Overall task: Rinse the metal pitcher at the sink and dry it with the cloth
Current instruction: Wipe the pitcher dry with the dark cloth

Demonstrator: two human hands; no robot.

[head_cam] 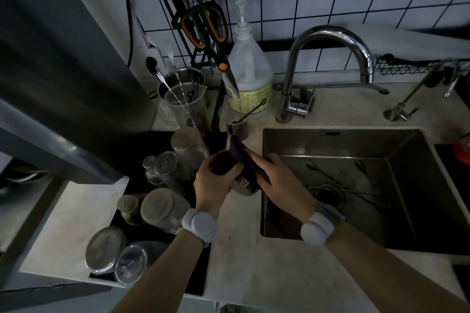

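White wall tiles (318, 0) back a pale surface (256, 269) with a steel sink (407, 150) sunk into its right half and a curved tap (328, 40) rising at the sink's back edge. The left hand (212, 181) is curled around the pitcher (243, 184), fingers wrapped over its dark mouth, holding it just above the surface beside the sink's left rim. The right hand (276, 175) presses a dark purple cloth (245, 156) flat against the pitcher's side, fingers closed on the fabric. Each wrist wears a grey band (199, 226). Left of the hands, jars (162, 207) with lids stand on a black mat (119, 213) near the surface's left edge. Toward the back edge stand a clear measuring cup (185, 107) holding utensils and a soap bottle (248, 66), with scissors (208, 33) hanging on a wire rack above them.
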